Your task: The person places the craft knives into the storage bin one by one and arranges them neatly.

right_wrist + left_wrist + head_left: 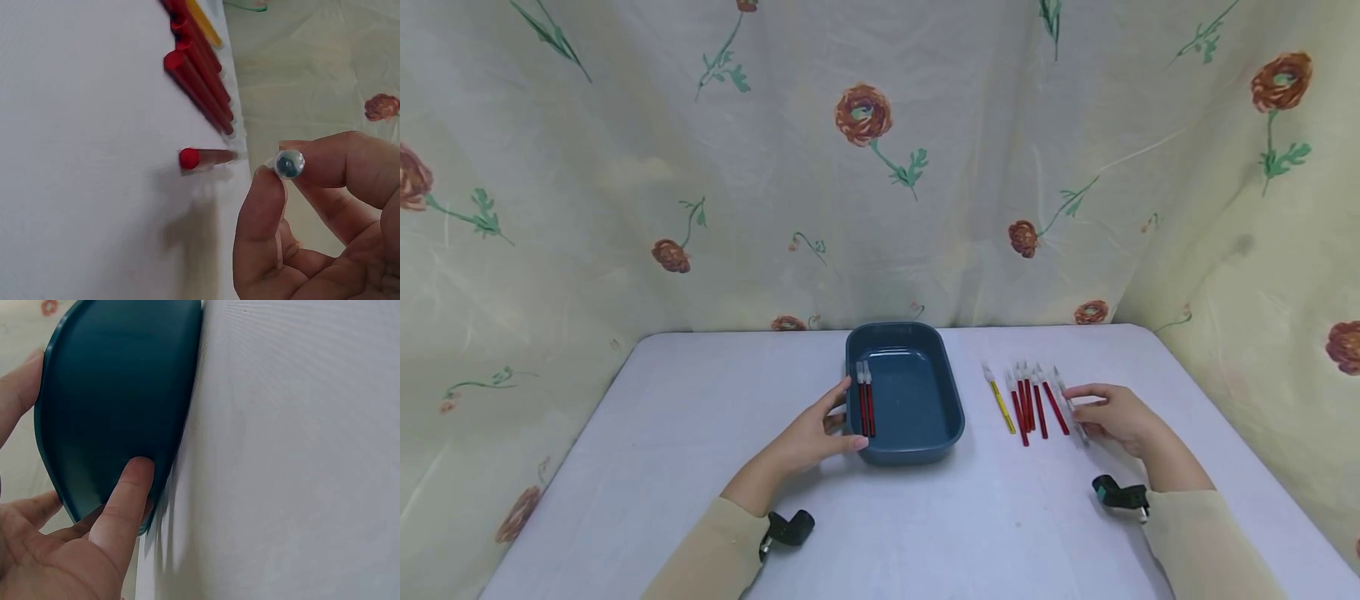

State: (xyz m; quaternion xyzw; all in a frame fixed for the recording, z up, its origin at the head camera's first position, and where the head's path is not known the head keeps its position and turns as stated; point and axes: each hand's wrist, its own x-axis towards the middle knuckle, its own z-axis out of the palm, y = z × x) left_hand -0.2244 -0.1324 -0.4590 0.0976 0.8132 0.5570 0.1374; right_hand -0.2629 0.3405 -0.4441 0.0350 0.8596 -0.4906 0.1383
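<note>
Beside red pens, right hand with clear pen in its pinch (left hand with grip on blue tray).

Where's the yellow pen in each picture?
Head: the yellow pen lies right of the tray, left of the loose red pens.
Left wrist: not in it.
Right wrist: top middle, beside red pens, cut off by the picture's edge.
Shared landmark: the white table, in all three.

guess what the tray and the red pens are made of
The tray: likely hard plastic, smooth with a soft sheen, since it shows a pale highlight inside. The red pens: probably plastic barrels, smooth and evenly coloured, though painted wood can't be ruled out.
</note>
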